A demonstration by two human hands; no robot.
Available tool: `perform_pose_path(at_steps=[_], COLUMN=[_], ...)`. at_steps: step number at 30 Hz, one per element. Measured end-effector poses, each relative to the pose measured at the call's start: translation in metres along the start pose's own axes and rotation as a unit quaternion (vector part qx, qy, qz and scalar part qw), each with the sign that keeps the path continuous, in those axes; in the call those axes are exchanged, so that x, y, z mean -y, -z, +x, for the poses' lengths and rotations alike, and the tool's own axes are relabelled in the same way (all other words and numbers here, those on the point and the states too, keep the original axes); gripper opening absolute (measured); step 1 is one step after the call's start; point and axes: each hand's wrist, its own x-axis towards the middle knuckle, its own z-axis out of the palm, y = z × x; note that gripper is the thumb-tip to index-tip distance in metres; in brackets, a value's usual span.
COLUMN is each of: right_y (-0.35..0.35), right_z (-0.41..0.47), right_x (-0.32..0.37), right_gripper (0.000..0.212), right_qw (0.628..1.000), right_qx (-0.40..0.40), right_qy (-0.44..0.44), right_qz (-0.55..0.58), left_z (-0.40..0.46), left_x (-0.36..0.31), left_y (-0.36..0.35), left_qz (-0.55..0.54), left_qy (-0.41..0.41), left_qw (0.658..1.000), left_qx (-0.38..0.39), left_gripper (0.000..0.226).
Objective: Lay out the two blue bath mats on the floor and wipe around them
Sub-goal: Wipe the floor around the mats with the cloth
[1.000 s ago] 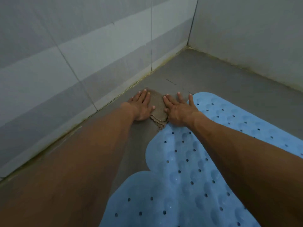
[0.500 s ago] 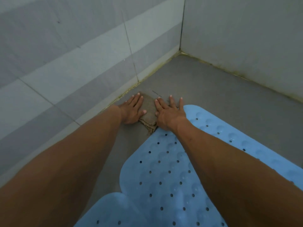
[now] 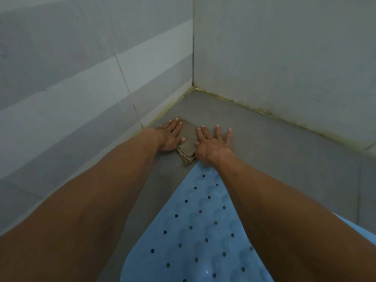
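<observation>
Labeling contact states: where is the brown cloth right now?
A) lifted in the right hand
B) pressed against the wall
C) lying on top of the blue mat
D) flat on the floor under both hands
D: the cloth lies on the grey floor just past the mat, with the left hand and right hand pressing it flat, fingers straight.

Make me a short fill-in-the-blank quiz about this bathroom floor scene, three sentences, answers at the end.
1. Both hands press flat on a brown ____ lying on the floor.
2. The bath mat with holes is coloured ____.
3. The left hand lies nearest the ____, the right hand farther from it.

Answers: cloth; blue; wall
</observation>
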Motion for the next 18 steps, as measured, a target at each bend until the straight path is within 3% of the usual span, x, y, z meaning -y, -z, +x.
perform_pose_path(at_steps=[9, 18], right_y=[-0.004, -0.027], right_z=[-0.005, -0.062], right_x=[-0.054, -0.119], right_gripper=[0.061, 0.060], right_qw=[0.993, 0.965], right_qx=[-0.022, -0.056], right_qy=[-0.111, -0.234], right_qz=[0.043, 0.105], left_z=[0.059, 0.078], left_x=[-0.058, -0.160], left_y=[0.046, 0.067], left_qz=[0.087, 0.167], left_qy=[-0.085, -0.226], left_qw=[0.992, 0.960], left_qx=[0.013, 0.003], left_gripper=[0.071, 0.074])
